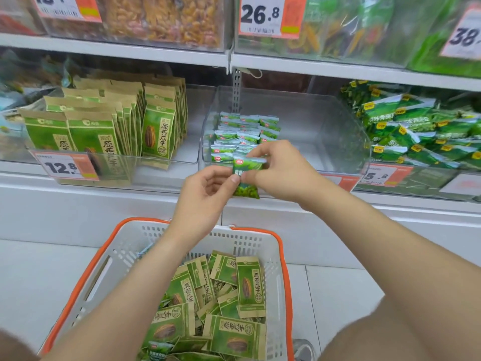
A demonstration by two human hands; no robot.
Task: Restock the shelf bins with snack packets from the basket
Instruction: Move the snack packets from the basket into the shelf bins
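My left hand [205,191]: thumb and curled fingers pinch the left edge of a small green snack packet [246,189], wrist rising from over the basket.
My right hand [283,173]: thumb and forefinger grip the same packet from the right and top, the other fingers folded behind it.
Packet in hand: held upright between both hands, in the air just in front of the middle bin's front wall, touching neither bin nor basket.
Middle bin [312,121]: clear plastic, with small green packets [242,134] of the same kind standing in neat rows on its left side; the right side shows bare bin floor.
Left bin [161,175]: clear too, packed with tall kraft-and-green sunflower seed packets [104,131] standing on end, and a price tag reading 12.8 [65,166] on its front.
Right bin: a loose heap of green packets with yellow labels [416,131].
Shelf above [117,49]: a white board carrying more clear bins, one of golden snacks [169,19], and a tag reading 26.8 [263,15].
Basket [285,269]: white slotted plastic with an orange rim, on the floor below my forearms.
Basket contents: sunflower seed packets [234,295] lying jumbled at all angles, with a small green packet [158,353] at the near edge.
Shelf base [91,204]: a plain white panel under the bins.
Floor [33,269]: pale, glossy tiles with thin joints.
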